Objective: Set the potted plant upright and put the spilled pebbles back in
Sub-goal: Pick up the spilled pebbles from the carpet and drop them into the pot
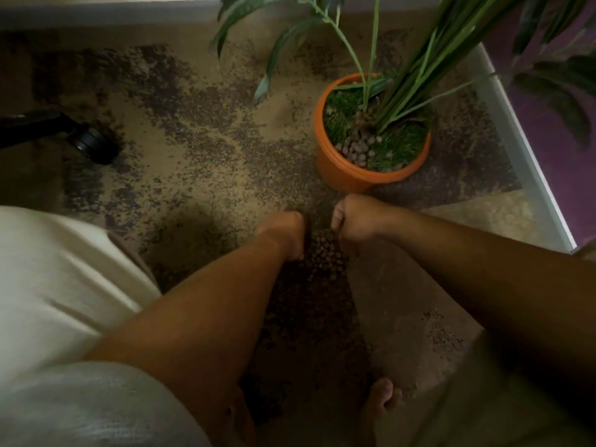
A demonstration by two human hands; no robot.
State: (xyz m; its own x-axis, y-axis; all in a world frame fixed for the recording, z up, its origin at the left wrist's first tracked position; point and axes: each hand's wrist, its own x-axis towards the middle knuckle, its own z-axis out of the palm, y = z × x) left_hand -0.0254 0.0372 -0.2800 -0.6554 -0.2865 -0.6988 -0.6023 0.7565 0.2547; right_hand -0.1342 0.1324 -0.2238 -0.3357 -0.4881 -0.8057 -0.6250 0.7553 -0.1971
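1. Head view: orange pot stands upright at centre right, its plant rising to the upper right, some pebbles already inside.
2. Spilled pebbles lie heaped at centre on the carpet.
3. Left hand and right hand flank the heap, fingers curled; whether they clamp pebbles cannot be told.
4. Chair caster sits at left.

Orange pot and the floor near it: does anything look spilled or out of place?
Yes. The orange pot stands upright, but a pile of brown pebbles lies on the carpet, between the left hand and the right hand. Only a few pebbles show inside the pot.
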